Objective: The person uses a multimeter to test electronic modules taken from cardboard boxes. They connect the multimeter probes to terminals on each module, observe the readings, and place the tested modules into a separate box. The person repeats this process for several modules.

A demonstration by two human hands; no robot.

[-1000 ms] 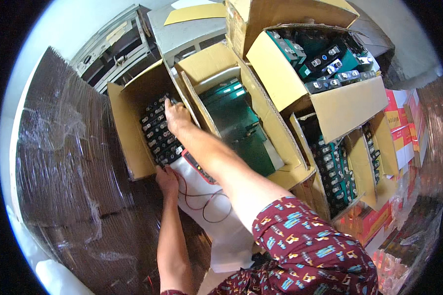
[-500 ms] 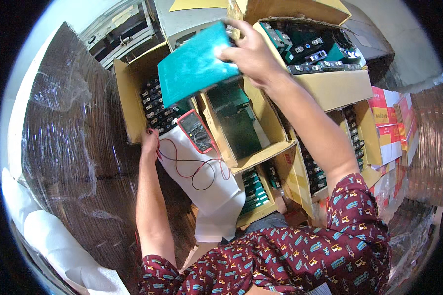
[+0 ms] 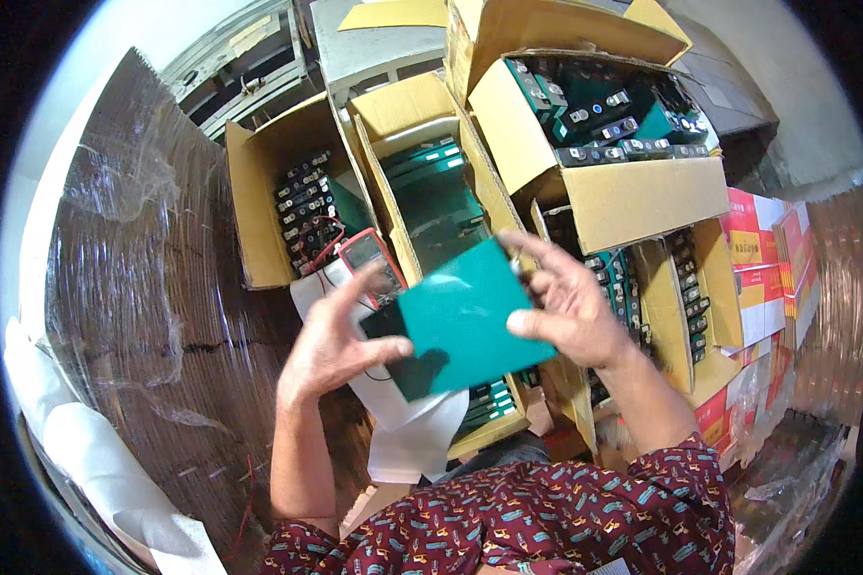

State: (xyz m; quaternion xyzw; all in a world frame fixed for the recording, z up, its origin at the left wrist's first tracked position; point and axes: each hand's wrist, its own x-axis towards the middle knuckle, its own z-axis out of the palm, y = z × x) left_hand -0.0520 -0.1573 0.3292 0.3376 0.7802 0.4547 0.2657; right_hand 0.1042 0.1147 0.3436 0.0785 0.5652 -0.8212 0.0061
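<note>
My right hand (image 3: 580, 311) grips a flat teal-green battery cell (image 3: 475, 321) by its terminal end, thumb on the broad face and fingers round the far edge. The cell is tilted in front of me, slightly blurred. At its left edge my left hand (image 3: 340, 340) is spread, thumb and fingers apart; whether the thumb touches the cell I cannot tell. Behind that hand a red and grey multimeter (image 3: 362, 251) is partly hidden. Its red test lead (image 3: 321, 244) runs onto the cells in the left carton.
Open cartons stand round me: a left one (image 3: 244, 220) with rows of cells, a middle one (image 3: 403, 120) with green cells, and a raised right one (image 3: 633, 206). White foam sheet (image 3: 417, 446) hangs below the meter. Stacked cardboard (image 3: 134, 287) rises at left; red-and-white boxes (image 3: 753, 264) at right.
My right hand has brought the cell down from above the cartons toward me. My left hand has let go of the test leads and moved right, up to the cell.
</note>
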